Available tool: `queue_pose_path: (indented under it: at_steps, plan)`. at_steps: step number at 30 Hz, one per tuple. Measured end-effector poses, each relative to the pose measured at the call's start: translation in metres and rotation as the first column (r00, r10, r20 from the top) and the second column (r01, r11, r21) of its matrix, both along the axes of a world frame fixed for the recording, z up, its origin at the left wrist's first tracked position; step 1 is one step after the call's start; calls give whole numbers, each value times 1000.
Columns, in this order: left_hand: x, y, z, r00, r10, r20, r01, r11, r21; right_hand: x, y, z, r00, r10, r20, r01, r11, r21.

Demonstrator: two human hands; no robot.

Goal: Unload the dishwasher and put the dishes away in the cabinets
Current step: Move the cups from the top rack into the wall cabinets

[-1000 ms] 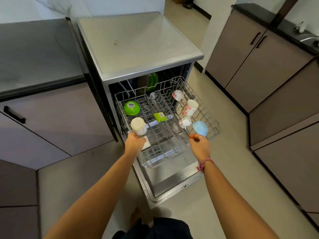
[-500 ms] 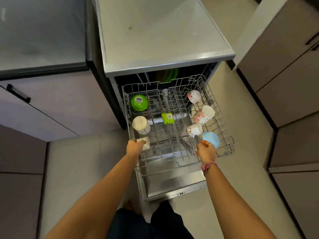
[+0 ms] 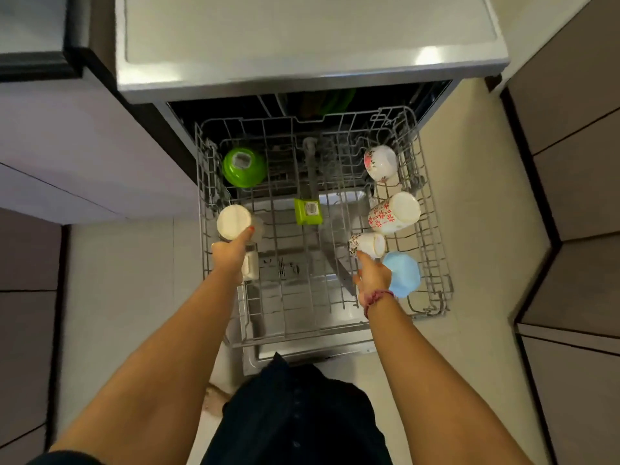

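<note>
A: Where do the dishes sit?

B: In the upper rack (image 3: pixel 432 229), a grey wire basket pulled out of the dishwasher (image 3: pixel 302 52) across the middle of the frame; a green bowl (image 3: pixel 244 166) lies upside down at its upper left; a cream cup (image 3: pixel 234 222) stands inverted just below that, against the left wall of the rack.

A: And the right side?

B: A column of cups; a white floral cup (image 3: pixel 381 162) at the top, a red-patterned mug (image 3: pixel 394 212) on its side beneath it, then a small patterned cup (image 3: pixel 367 245), and a blue bowl (image 3: pixel 402 273) lowest, tipped toward the rack's right wall; a green rectangular piece with a label (image 3: pixel 308 211) rests near the centre.

A: What is the left hand doing?

B: The left hand (image 3: pixel 229 255) reaches up from the lower left; one fingertip touches the lower edge of the cream cup; the rest of the fingers curl down out of sight, so whether it grips anything cannot be told; a small white container (image 3: pixel 251 265) sits just beside it.

A: The right hand?

B: The right hand (image 3: pixel 372 275) sits just left of the blue bowl, a braided band (image 3: pixel 377 298) on its wrist; a fingertip meets the small patterned cup; the fingers are narrow and mostly hidden, so a hold cannot be confirmed.

A: Anything below?

B: The open door (image 3: pixel 302 350) under the rack, and dark clothing (image 3: pixel 295 414) at the bottom centre.
</note>
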State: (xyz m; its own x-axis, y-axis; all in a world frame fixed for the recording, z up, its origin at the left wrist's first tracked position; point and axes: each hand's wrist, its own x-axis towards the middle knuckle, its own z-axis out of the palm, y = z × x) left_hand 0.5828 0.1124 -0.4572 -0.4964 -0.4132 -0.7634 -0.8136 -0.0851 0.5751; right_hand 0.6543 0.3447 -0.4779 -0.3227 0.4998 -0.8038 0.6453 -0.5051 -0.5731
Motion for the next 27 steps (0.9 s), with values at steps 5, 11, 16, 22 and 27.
queue_pose_path:
  at_steps: [5,11,16,22,27]
  plan:
    - [-17,12,-16,990,139,19,-139,990,-4,-18,-6,-22,991,-128,42,132,987,-90]
    - [-39,25,-27,948,317,31,-315,947,-62,-47,-6,-37,960,-271,76,275,960,-52]
    - [-41,37,-31,944,327,49,-324,944,-69,-55,-2,-50,907,-410,95,417,907,-63]
    - [-33,42,-26,917,400,11,-396,911,-116,-49,2,-49,922,-373,105,369,928,53]
    - [-24,48,-9,877,477,-56,-480,874,-74,-46,-9,-27,941,-337,19,333,936,114]
